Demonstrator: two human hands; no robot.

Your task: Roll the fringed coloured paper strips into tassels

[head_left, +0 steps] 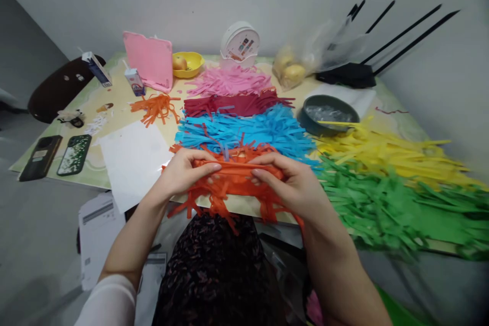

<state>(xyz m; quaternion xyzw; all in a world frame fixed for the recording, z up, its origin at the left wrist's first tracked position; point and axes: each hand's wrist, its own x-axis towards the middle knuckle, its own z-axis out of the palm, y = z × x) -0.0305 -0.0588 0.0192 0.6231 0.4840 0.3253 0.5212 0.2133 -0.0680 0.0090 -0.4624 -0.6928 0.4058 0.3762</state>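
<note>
My left hand [183,170] and my right hand [294,183] both grip a bunch of orange fringed paper strips [233,181] at the table's near edge, fingers closed over its top fold. Loose ends of the strips hang down toward my lap. Just beyond lie rows of cut paper: blue [248,132], dark red [237,104] and pink [229,81]. Yellow strips [389,155] and green strips [385,204] spread to the right of my right hand.
A white sheet [132,160] lies left of my hands, two phones [57,155] further left. A small orange pile [155,107], milk cartons [133,81], a pink tablet case [148,61], a yellow bowl [189,63], a dark bowl [326,114] and a bag of fruit [292,71] stand behind.
</note>
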